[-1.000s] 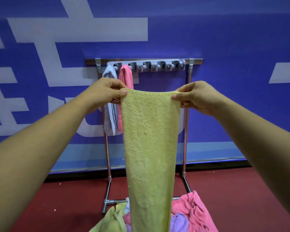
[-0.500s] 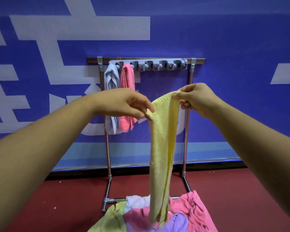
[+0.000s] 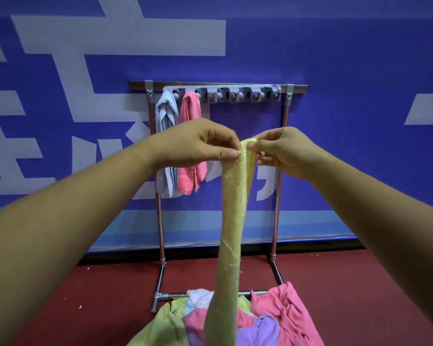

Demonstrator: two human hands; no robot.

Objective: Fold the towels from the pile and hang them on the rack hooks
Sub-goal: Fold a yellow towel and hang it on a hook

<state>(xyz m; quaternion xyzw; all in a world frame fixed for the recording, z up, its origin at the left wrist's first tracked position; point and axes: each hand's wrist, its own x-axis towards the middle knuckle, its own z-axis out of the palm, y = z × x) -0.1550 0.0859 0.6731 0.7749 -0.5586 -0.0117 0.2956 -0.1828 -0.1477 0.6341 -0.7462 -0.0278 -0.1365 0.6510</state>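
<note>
Towel (image 3: 231, 221) | top pinched between left hand (image 3: 200, 143) and right hand (image 3: 283, 151) fingers | hangs narrow

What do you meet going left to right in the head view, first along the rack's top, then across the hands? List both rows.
Top row: grey towel → pink towel → empty hooks. Lower row: left hand → yellow towel → right hand.
</note>
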